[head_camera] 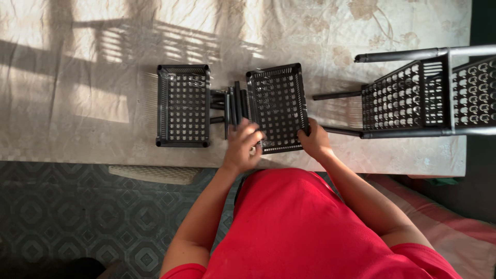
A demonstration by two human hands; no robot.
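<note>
A black perforated plastic tray lies tilted on the table in front of me. My left hand grips its near left corner, and my right hand grips its near right corner. Several black plastic rods lie just left of this tray, beside my left hand. A second black perforated tray lies flat further left, apart from both hands.
A partly built black rack with perforated shelves and long poles lies on its side at the right of the table. The table has a pale floral cloth. A patterned dark floor and a cushion edge lie below.
</note>
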